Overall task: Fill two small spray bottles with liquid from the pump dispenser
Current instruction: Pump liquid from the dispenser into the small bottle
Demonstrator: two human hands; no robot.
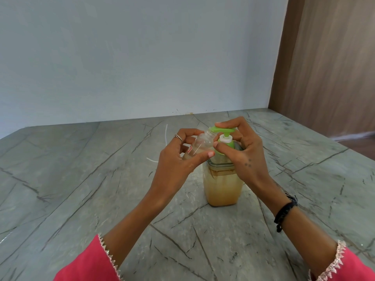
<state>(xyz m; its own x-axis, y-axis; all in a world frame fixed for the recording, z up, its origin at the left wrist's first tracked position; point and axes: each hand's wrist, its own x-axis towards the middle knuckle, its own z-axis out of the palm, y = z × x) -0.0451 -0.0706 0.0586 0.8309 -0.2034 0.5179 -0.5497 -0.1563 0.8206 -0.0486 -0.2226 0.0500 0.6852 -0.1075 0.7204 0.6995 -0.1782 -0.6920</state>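
Grey stone tabletop [101, 179] carries the pump dispenser [222, 185]. Left hand [178, 159] grips the tilted spray bottle [199, 146], mouth touching the nozzle; right hand [241, 151] pinches the pump head.

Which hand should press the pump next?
Right. The right hand already has a finger on the green pump head, while the left hand grips the tilted small bottle at the spout.
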